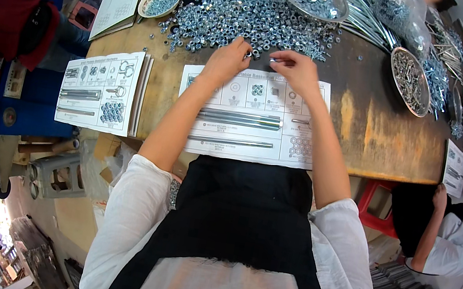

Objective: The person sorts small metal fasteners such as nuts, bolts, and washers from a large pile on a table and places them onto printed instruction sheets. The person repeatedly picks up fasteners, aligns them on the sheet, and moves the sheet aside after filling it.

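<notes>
My left hand (229,61) is at the near edge of a big heap of silver nuts (234,12). Its fingers are curled, with a small shiny nut (249,55) at their tips. A short gap to the right, my right hand (299,71) pinches a small silver nut (273,60) between thumb and fingers. Both forearms reach across a printed hardware sheet (230,150) that lies at the table's front edge. Pictures of bars, nuts and other fittings cover the sheet, and my arms hide parts of it.
A stack of similar sheets (75,117) lies left on the worn table (378,137). Behind are a small bowl of hardware (142,9), a metal dish of washers (345,17), a dish of fasteners (393,70) and long rods (363,20). Another person (452,240) holds a sheet at right; one stands left.
</notes>
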A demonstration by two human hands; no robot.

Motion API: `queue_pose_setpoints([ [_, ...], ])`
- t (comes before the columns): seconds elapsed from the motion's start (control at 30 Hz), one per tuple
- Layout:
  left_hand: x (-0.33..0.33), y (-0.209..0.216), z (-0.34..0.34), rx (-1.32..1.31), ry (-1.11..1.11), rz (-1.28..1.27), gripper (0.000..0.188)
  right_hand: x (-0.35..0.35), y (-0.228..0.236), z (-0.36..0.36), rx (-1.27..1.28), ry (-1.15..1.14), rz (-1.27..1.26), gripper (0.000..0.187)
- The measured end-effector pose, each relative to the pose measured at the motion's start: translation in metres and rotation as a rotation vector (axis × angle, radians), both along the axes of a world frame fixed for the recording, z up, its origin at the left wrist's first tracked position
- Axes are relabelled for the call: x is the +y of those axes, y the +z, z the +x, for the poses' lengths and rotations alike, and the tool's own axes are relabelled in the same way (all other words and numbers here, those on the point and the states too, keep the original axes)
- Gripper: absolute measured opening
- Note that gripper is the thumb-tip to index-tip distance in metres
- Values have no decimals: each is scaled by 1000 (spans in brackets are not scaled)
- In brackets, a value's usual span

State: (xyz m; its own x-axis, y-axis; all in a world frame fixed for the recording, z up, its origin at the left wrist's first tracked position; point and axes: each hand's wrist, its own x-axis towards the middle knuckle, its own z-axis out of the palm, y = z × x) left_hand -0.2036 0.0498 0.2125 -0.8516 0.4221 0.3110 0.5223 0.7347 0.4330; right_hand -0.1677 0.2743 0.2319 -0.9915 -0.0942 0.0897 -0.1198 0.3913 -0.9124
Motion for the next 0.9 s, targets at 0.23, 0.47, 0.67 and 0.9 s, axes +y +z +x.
queue_pose_setpoints([
  [0.23, 56, 43, 93, -282, -437, 301, 25, 82, 44, 132, -9, 88, 216, 23],
  [0.47, 101, 10, 160, -65, -689, 18, 21, 96, 26, 193, -64, 102, 270, 22],
  [0.67, 101, 11, 163, -83, -648, 63, 28, 96, 19, 194, -137, 77, 191, 29],
  [0.9, 81, 34, 133, -276, -243, 152, 22, 89, 28, 180, 38, -8, 74, 29],
])
